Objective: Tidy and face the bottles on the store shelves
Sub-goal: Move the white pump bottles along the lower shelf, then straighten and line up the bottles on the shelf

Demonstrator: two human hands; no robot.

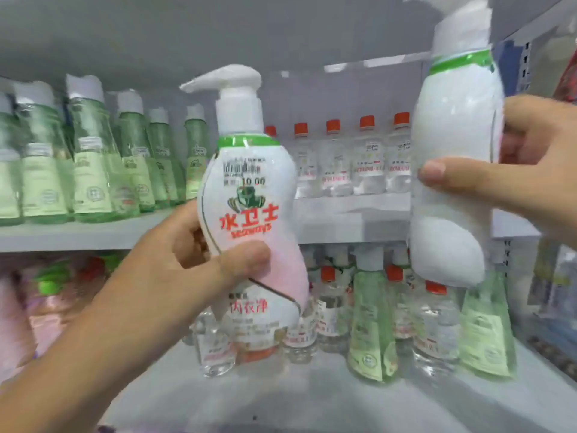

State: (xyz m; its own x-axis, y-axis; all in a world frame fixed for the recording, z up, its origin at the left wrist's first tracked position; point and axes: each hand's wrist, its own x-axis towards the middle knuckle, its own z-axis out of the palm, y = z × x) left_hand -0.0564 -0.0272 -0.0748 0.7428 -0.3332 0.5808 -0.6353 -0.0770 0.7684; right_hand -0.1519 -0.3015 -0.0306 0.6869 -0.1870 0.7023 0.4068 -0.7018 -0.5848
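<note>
Right up front, a white pump bottle point(249, 195) with a green neck band, red lettering and a pink lower panel is held upright in the air in front of the shelves, label toward the camera. Left hand point(187, 260) grips its lower body, thumb across the pink panel, fingers point(199, 242) curled round behind. A second white pump bottle point(452, 167) sits higher and to the right, plain side showing, pump top cut off by blur. Right hand point(530, 170) holds it at mid-body, thumb on the front, other fingers wrapped on the far side. Behind, the middle shelf point(93, 232) carries green bottles point(93, 157) on the left and small clear bottles with red caps point(337, 157) on the right. Lower shelf point(281, 395) has a mix of clear red-capped and green bottles point(371, 323), with pink packs point(46, 301) blurred at the left.
</note>
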